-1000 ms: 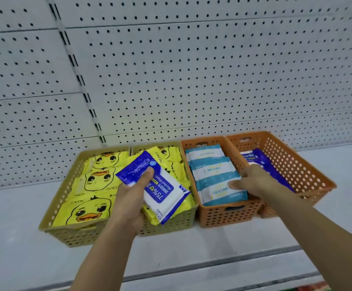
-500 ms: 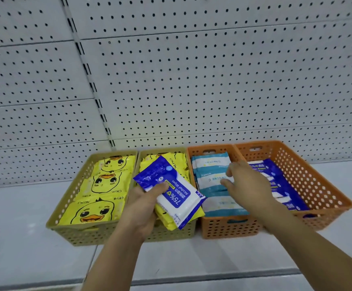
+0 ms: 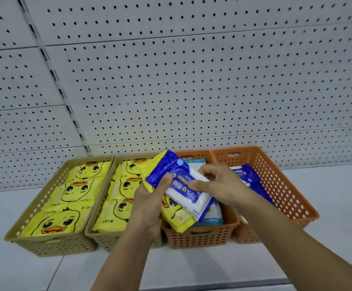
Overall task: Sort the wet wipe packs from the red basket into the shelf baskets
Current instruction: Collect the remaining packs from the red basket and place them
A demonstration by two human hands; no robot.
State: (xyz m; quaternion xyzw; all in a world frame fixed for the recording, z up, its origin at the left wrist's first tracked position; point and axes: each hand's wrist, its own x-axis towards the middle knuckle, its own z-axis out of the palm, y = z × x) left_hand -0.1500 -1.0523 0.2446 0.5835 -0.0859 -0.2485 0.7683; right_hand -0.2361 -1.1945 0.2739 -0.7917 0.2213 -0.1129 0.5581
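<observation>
My left hand (image 3: 149, 204) grips two packs stacked together: a blue and white alcohol wipe pack (image 3: 170, 171) on top and a yellow duck pack (image 3: 177, 221) beneath. They hang over the front of the left orange basket (image 3: 200, 238). My right hand (image 3: 219, 185) pinches the right side of the blue pack, thumb on top. The left orange basket holds light blue packs (image 3: 212, 217). In the right orange basket (image 3: 280, 185) lie blue packs (image 3: 252, 179). Two tan baskets (image 3: 36, 208) (image 3: 116, 242) hold yellow duck packs (image 3: 76, 190). The red basket is out of view.
The four baskets stand side by side on a grey shelf (image 3: 328, 190), against a white pegboard wall (image 3: 191, 91). Bare shelf surface lies to the left and right of the baskets, and the shelf's front edge (image 3: 212, 284) runs below my arms.
My right hand came left from the orange baskets and took hold of the blue pack. My left hand carried its packs rightward, over the left orange basket.
</observation>
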